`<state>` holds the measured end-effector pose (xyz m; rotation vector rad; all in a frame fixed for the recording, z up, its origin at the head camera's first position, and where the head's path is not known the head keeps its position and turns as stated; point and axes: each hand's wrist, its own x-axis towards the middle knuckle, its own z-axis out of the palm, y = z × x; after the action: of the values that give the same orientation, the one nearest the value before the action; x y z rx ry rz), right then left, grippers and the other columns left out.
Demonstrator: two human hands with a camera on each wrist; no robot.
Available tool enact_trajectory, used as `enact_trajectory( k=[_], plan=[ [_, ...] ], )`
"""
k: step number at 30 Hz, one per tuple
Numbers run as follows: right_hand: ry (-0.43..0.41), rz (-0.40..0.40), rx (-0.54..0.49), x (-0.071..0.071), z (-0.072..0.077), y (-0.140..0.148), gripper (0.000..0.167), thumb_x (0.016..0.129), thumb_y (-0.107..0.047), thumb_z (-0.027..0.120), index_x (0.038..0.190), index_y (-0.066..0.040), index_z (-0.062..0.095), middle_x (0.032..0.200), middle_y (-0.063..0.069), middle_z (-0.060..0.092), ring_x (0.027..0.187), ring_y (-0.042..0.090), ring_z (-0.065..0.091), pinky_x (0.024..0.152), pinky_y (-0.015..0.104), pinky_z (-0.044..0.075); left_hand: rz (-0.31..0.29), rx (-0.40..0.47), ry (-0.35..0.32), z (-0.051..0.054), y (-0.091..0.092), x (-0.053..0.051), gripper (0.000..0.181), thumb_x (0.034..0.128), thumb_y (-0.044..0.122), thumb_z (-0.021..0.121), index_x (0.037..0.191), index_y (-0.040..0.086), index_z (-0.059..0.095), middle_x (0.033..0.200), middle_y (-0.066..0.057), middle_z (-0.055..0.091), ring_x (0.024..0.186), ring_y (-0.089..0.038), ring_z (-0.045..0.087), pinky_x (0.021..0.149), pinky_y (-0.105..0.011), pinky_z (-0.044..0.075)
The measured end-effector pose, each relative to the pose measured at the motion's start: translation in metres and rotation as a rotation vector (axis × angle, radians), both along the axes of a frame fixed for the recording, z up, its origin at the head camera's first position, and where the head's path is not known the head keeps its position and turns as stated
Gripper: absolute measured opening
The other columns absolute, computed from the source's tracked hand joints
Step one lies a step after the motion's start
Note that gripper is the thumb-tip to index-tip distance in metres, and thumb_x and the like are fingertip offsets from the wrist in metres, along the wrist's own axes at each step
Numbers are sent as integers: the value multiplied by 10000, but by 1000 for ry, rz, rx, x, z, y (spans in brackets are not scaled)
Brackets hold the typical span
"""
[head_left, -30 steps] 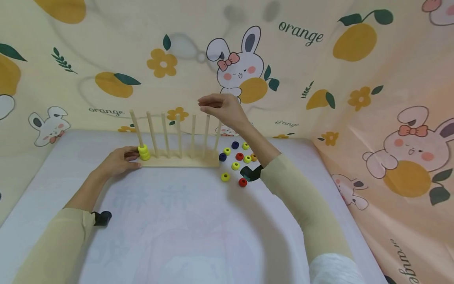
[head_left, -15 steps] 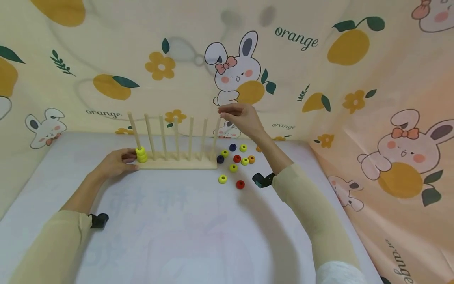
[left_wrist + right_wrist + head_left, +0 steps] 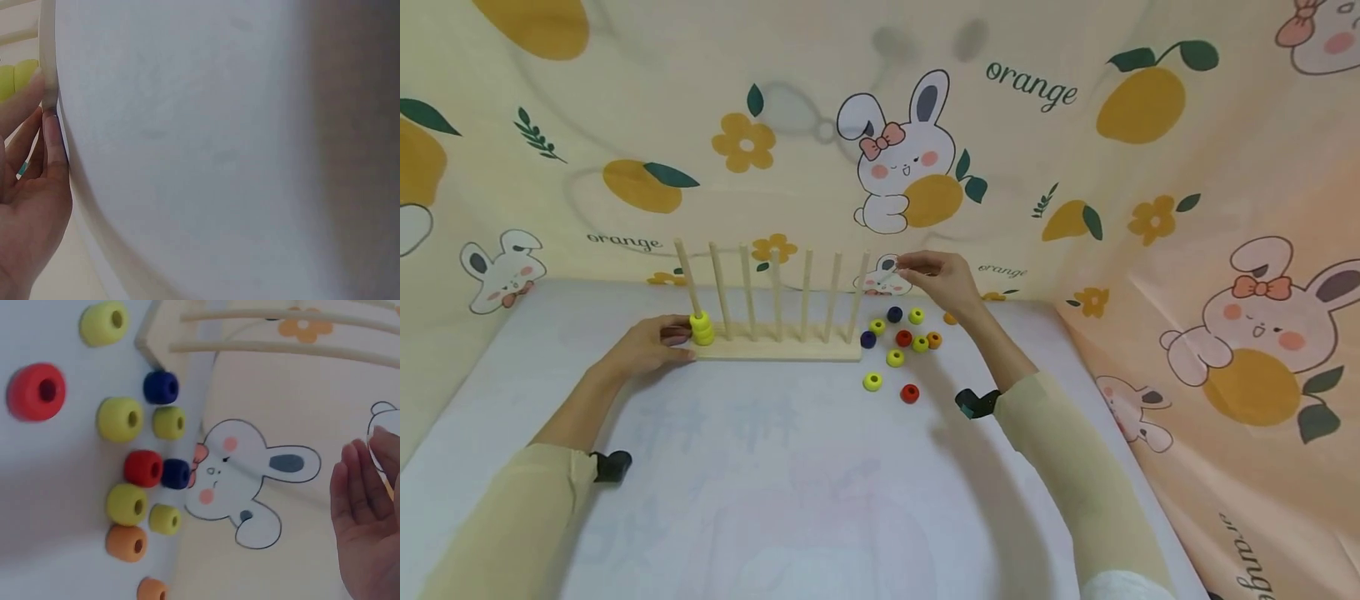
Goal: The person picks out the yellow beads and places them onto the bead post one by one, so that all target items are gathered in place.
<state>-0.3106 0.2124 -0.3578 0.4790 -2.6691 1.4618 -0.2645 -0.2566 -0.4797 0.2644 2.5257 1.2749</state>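
Observation:
A wooden peg rack [image 3: 782,350], a flat base with several upright pegs, stands on the table. Stacked yellow beads [image 3: 702,328] sit low on its leftmost peg; the other pegs carry none. My left hand [image 3: 643,345] grips the left end of the base, thumb at the front and fingers behind, close to those beads. To the right of the rack and raised above the table, my right hand [image 3: 946,279] holds nothing. In the right wrist view its fingers [image 3: 356,481] look nearly straight. Loose red beads [image 3: 903,338], yellow beads [image 3: 872,382], dark blue beads [image 3: 868,339] and orange beads [image 3: 934,340] lie below it.
The white table [image 3: 760,500] ends at a printed cloth [image 3: 805,192] with rabbits and oranges, hanging behind and at the right. One yellow bead and one red bead [image 3: 910,393] lie nearer the front than the others.
My right hand has moved right and down, from above the rack's right-hand pegs to over the loose beads. My left hand keeps its place at the rack's end.

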Motion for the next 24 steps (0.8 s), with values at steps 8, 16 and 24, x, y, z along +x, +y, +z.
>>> enact_trajectory(
  k=[8, 16, 24],
  plan=[
    [44, -77, -34, -4, -20, 17, 257, 926, -152, 718, 1166, -60, 726, 1117, 109, 722, 990, 224, 661, 860, 269, 564, 7, -4, 12, -1, 0, 1, 745, 905, 97, 725, 1470, -145, 303, 1445, -348, 410, 1325, -473, 435, 1116, -535, 384],
    [-20, -124, -115, -10, -51, 38, 321, 911, -150, 734, 1212, -44, 703, 1200, 169, 688, 1025, 229, 672, 705, 167, 542, 15, -5, 11, 0, 1, 1, 757, 895, 102, 738, 1466, -146, 307, 1436, -352, 419, 1317, -475, 444, 1109, -528, 394],
    [-47, -197, -99, -12, -77, 46, 328, 893, -110, 745, 1213, -51, 705, 1185, 118, 702, 1060, 238, 671, 832, 221, 570, 22, 0, 10, -1, 1, -2, 749, 893, 93, 739, 1468, -137, 317, 1442, -341, 422, 1322, -461, 449, 1112, -510, 397]
  ],
)
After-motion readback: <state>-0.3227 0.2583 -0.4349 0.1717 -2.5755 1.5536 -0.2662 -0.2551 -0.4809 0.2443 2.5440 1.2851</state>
